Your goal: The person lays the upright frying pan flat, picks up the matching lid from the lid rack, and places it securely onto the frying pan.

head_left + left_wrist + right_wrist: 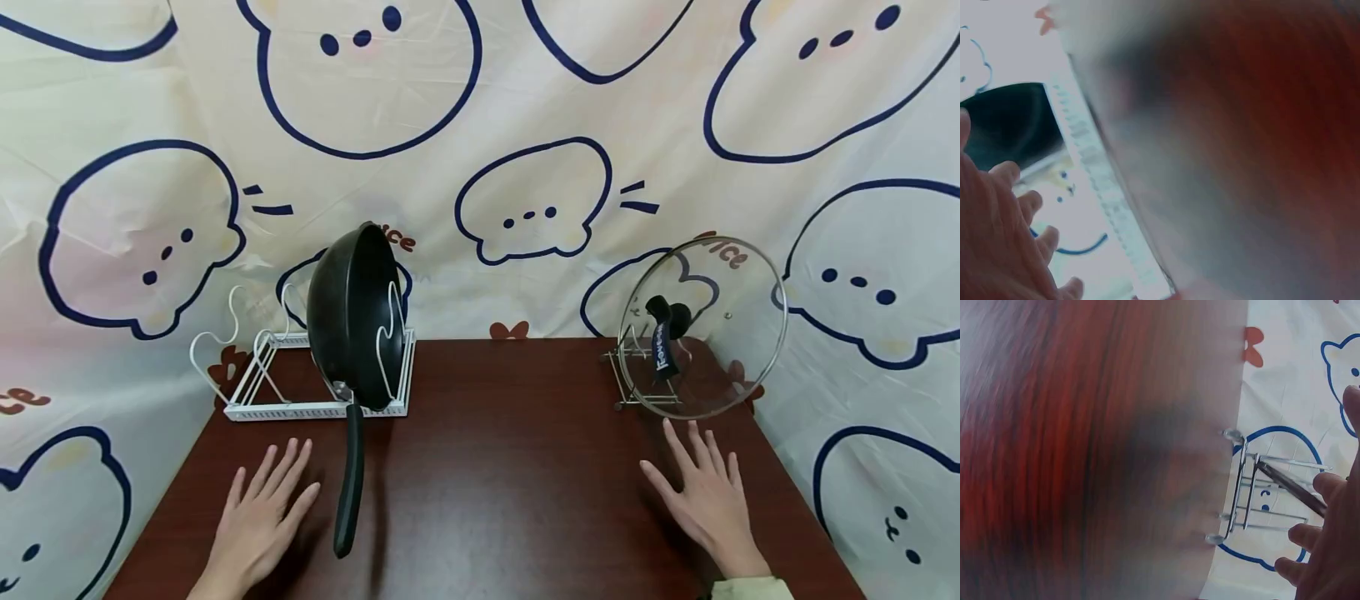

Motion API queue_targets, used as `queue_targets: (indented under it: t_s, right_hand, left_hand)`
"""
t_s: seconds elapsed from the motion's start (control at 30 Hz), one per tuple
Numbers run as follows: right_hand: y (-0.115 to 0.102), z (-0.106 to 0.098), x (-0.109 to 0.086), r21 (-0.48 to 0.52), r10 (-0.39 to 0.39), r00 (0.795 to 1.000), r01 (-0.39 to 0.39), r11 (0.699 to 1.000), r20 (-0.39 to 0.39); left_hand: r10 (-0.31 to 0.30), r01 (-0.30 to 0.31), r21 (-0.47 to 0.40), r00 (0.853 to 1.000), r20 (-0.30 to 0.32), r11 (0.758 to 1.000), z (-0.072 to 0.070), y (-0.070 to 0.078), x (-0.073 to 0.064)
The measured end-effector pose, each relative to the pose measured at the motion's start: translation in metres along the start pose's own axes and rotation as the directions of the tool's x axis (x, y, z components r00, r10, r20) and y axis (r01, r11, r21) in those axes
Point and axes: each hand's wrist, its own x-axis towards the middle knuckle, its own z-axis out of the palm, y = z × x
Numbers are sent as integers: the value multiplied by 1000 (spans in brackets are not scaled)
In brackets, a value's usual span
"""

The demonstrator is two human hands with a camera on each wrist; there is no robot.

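Note:
A dark wok (341,308) stands on its side in a white wire rack (315,410), its long black handle pointing toward me over the table. My left hand (258,517), fingers straight and spread, is left of that handle and touches neither it nor the rack. At the right, a glass lid (712,367) with a black knob handle leans upright in a small metal wire stand (624,385). Just in front of the lid is my right hand (705,500), fingers extended and holding nothing. The right wrist view shows the stand (1241,487) beyond the fingertips.
The dark red-brown wooden table (510,467) spans the space between the hands. Behind it and at both sides hangs a pale cloth (525,292) with blue cartoon outlines. White curved prongs (262,350) rise from the rack's left part.

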Motion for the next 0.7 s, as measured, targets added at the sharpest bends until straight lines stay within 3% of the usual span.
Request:
queue_targets:
  t_s: [0.17,0.4,0.5,0.6,0.7]
  right_hand:
    - [-10,0,2,61,-13,998,9,998,62]
    - [-36,3,5,103,-60,994,50,993,92]
    - [-50,7,8,145,-84,991,69,987,101]
    - [-63,13,12,172,-98,989,79,982,109]
    - [-76,20,15,192,-109,986,83,978,125]
  left_hand:
    - [32,-34,-130,999,-13,991,-13,21,1]
    - [106,-129,-250,989,-104,960,-29,56,-6]
    - [72,-89,-326,995,-65,941,-36,68,-11]
    - [1,4,-361,1000,15,933,-42,78,-14]
    - [-59,89,-409,995,85,908,-45,86,-17]
